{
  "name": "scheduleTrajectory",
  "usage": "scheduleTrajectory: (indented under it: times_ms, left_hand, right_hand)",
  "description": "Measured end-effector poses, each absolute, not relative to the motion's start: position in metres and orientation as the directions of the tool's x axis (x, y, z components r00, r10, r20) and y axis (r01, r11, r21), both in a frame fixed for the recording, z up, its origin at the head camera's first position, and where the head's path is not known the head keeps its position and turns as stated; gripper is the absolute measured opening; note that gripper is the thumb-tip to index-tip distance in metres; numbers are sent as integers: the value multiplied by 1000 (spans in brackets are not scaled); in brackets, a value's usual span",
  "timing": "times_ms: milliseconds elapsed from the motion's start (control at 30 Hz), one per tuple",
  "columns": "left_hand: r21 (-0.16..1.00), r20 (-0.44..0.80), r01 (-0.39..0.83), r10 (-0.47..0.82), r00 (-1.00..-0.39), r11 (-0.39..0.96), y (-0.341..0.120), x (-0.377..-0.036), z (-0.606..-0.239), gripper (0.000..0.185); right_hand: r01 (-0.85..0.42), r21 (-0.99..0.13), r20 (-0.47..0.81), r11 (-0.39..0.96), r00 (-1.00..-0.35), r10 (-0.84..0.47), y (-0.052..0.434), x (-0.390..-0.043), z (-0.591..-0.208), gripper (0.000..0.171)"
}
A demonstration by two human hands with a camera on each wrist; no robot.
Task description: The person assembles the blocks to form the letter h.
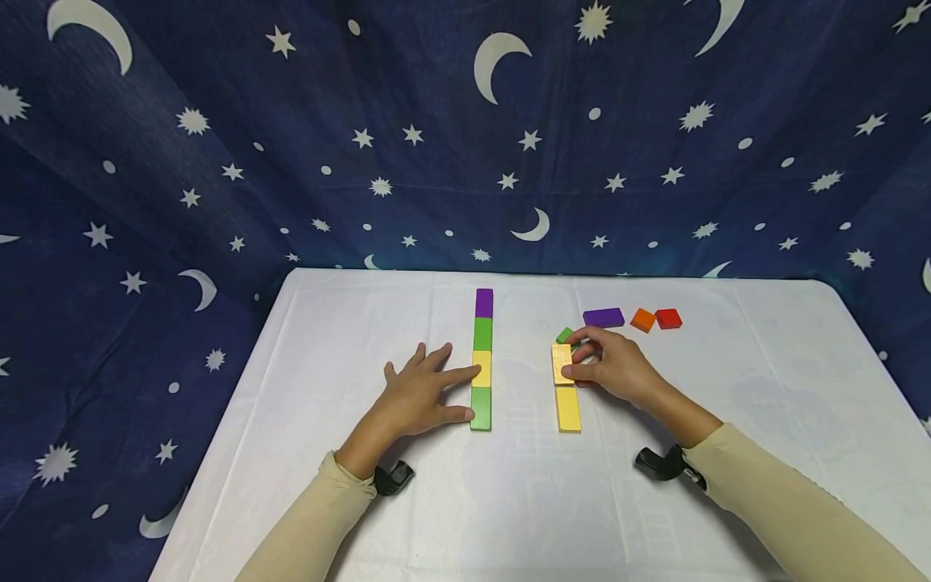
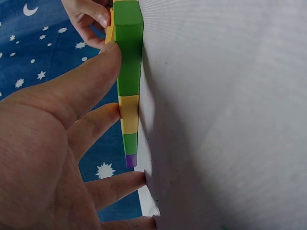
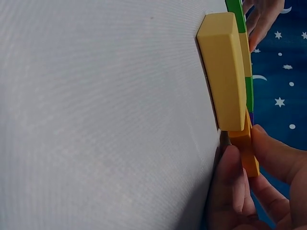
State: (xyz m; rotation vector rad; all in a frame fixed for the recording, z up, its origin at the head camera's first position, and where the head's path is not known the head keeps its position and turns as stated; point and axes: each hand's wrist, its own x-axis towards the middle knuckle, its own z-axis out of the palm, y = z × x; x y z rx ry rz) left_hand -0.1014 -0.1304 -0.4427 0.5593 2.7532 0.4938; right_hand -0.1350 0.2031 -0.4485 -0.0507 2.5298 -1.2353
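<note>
Four-block row [image 1: 482, 359] complete, left hand [image 1: 422, 396] flat, steadying it. Right hand [image 1: 607, 364] pinches orange block [image 1: 561, 363] above yellow block [image 1: 568, 409]; second row half-built.

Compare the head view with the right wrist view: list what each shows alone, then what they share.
Head only: the purple block, orange block and red block lying loose at the far right, plus both sleeves.
Right wrist only: a close side-on look at the yellow block's thickness.
Both: the right hand pinching the tan block, the left hand against the colored row, the white table.
</note>
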Motion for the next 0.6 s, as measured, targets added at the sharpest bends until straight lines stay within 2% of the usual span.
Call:
scheduleTrajectory:
  times_ms: [600]
  left_hand:
    - [390,-209,321,422,-882,863,-130,-102,-442,68]
  right_hand:
    - [-34,-658,-197,752,-957,-215,203,-136,-448,41]
